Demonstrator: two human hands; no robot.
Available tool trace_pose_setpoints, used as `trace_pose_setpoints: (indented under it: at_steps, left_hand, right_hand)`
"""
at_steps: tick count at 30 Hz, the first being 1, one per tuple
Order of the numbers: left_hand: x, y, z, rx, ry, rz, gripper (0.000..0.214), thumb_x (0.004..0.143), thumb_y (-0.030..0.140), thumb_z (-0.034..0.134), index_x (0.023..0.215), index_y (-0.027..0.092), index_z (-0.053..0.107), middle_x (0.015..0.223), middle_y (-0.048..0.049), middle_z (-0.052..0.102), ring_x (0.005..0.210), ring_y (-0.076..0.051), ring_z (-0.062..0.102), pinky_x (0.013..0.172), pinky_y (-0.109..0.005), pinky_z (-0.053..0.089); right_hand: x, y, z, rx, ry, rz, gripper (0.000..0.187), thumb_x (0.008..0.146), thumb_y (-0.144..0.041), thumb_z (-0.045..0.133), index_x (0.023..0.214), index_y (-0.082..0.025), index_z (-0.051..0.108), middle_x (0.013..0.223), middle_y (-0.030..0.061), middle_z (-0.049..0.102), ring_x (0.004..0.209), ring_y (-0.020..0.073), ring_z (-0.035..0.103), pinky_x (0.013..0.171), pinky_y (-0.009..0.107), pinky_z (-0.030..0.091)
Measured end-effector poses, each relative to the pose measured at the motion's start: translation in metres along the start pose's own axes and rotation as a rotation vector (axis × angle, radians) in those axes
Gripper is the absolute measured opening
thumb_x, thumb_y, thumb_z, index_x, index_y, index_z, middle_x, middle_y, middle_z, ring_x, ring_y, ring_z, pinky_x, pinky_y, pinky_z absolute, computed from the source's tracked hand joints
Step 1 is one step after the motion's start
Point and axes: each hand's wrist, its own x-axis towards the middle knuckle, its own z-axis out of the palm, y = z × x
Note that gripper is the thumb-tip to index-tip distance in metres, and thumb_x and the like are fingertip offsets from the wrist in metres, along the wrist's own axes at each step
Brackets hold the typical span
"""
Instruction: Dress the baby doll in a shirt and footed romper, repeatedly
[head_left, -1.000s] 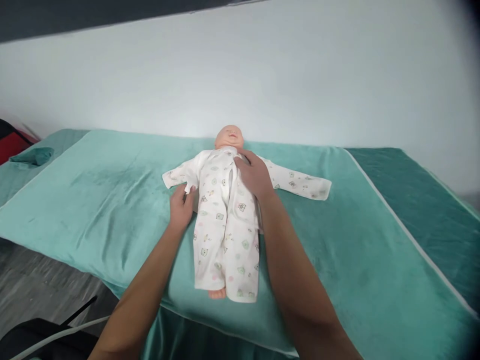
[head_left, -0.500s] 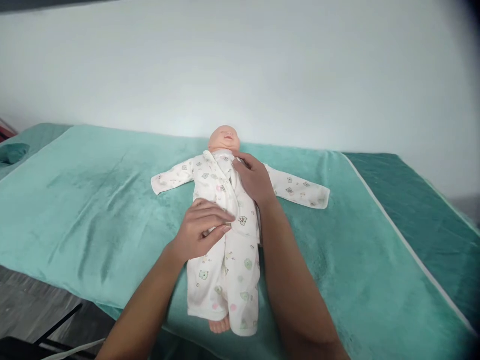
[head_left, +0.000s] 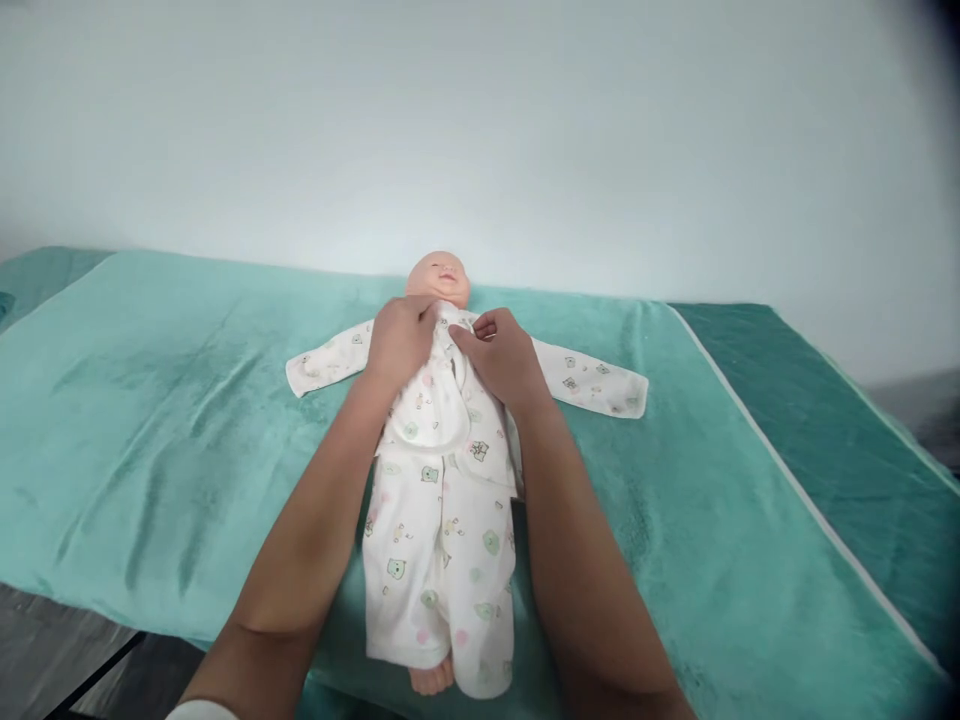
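A baby doll (head_left: 437, 277) lies on its back, dressed in a white printed wrap top (head_left: 439, 415) and matching trousers (head_left: 405, 540). At the collar on the left side of its chest, my left hand (head_left: 403, 342) is closed on the top's edge, its fingertips partly hidden. My right hand (head_left: 499, 355) pinches the cloth on the other side of the neckline, thumb and fingers together. Both sleeves stretch outward, the right sleeve (head_left: 596, 378) lying flat. One bare foot (head_left: 432, 677) shows below a trouser leg.
Green plush cloth (head_left: 187, 430) with a few wrinkles covers the table under the doll. A darker green strip (head_left: 810, 400) lies at the right, beyond a white seam. Behind stands a pale wall (head_left: 480, 130). Grey floor (head_left: 45, 640) shows at lower left.
My left hand has moved up from the doll's waist to the collar and closed there. My right hand has curled its fingers at the neckline. The view has shifted slightly.
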Motion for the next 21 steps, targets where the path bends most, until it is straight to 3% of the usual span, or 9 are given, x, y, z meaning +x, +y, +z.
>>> trace_pose_setpoints:
  at_steps: [2,7,10,13,15,21]
  left_hand:
    - [0.004,0.007,0.006,-0.024,-0.019,0.023,0.030,0.094,0.020,0.047,0.073,0.020,0.068,0.075,-0.0034,0.071,0.078,-0.021,0.065,0.080,-0.032,0.049]
    - [0.004,0.002,0.008,-0.304,0.094,0.014,0.028,0.093,0.018,0.048,0.101,0.022,0.074,0.107,-0.0036,0.077,0.104,-0.020,0.069,0.095,-0.033,0.052]
    - [0.009,-0.013,0.010,-0.383,0.192,-0.060,0.026,0.091,0.019,0.051,0.102,0.020,0.075,0.110,-0.0056,0.076,0.104,-0.020,0.069,0.098,-0.035,0.053]
    - [0.015,-0.023,0.013,-0.368,0.275,-0.120,0.022,0.088,0.021,0.056,0.099,0.019,0.076,0.109,-0.0067,0.076,0.100,-0.019,0.068,0.095,-0.034,0.053]
    - [0.018,-0.024,0.014,-0.323,0.234,-0.120,0.021,0.088,0.025,0.059,0.096,0.019,0.077,0.103,-0.0055,0.076,0.096,-0.019,0.068,0.093,-0.034,0.053]
    - [0.022,-0.019,0.012,-0.234,-0.013,-0.086,0.021,0.087,0.034,0.063,0.083,0.019,0.077,0.087,-0.0023,0.077,0.085,-0.020,0.067,0.082,-0.032,0.051]
  right_hand:
    - [0.002,0.002,0.000,-0.018,0.005,0.008,0.028,0.081,-0.048,0.070,0.082,-0.025,0.054,0.082,0.0005,0.065,0.078,0.0202,0.057,0.073,0.035,0.042]
    - [0.009,0.003,-0.003,-0.024,-0.020,-0.004,0.022,0.086,-0.041,0.063,0.075,-0.024,0.056,0.076,-0.0001,0.064,0.073,0.0191,0.055,0.071,0.035,0.041]
    - [0.020,-0.006,-0.003,0.004,-0.045,-0.023,0.022,0.086,-0.035,0.061,0.069,-0.023,0.055,0.069,-0.0014,0.058,0.067,0.0168,0.051,0.067,0.034,0.040]
    - [0.032,-0.017,0.004,0.047,0.048,-0.115,0.021,0.086,-0.031,0.059,0.068,-0.023,0.053,0.070,-0.0011,0.057,0.070,0.0163,0.052,0.070,0.033,0.042]
    - [0.036,-0.022,0.013,0.070,0.100,-0.163,0.019,0.086,-0.029,0.058,0.069,-0.023,0.054,0.074,-0.0003,0.061,0.075,0.0170,0.055,0.077,0.033,0.045]
    - [0.034,-0.012,0.024,0.193,0.053,-0.087,0.014,0.086,-0.032,0.061,0.077,-0.021,0.063,0.083,0.0012,0.068,0.081,0.0181,0.060,0.082,0.035,0.049]
